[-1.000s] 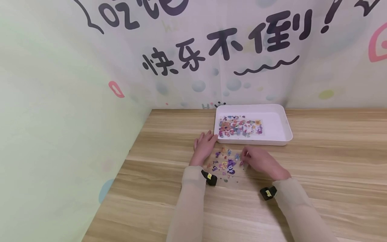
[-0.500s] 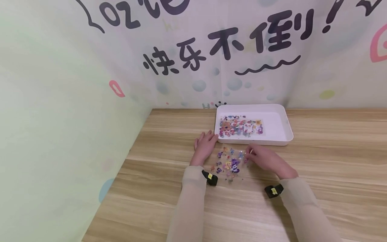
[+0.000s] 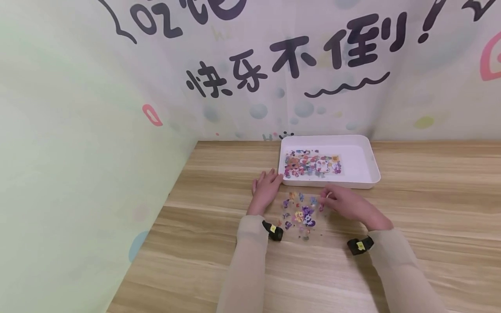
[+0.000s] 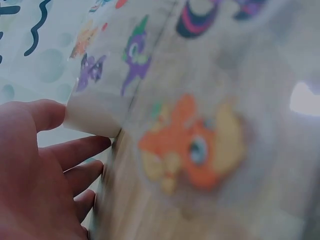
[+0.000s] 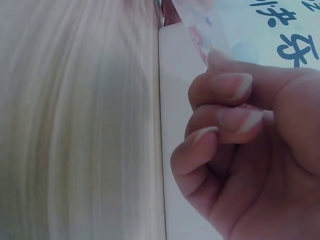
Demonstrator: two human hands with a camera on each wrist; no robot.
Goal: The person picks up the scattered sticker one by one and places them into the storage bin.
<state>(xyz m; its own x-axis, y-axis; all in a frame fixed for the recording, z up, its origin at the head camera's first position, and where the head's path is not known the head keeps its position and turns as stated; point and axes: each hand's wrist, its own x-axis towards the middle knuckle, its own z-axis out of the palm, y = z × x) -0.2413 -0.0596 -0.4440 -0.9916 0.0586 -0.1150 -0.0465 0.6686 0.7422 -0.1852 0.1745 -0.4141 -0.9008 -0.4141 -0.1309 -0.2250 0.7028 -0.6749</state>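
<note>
A clear sticker sheet printed with small colourful ponies is held just over the wooden table. My right hand pinches its right edge between thumb and index finger. In the right wrist view, the other fingers of that hand are curled in, and only a corner of the sheet shows. My left hand lies with fingers extended at the tray's near left corner. The left wrist view has the sheet large and blurred, its edge close to the left thumb; whether they touch I cannot tell.
Behind the hands, a white tray stands against the printed backdrop. Another decorated sticker sheet or packet with bear pictures lies in its left part. A pale wall bounds the table on the left.
My right hand has moved a little to the right and the sticker sheet has shifted right with it, away from the left wrist. The left hand has stayed in place.
</note>
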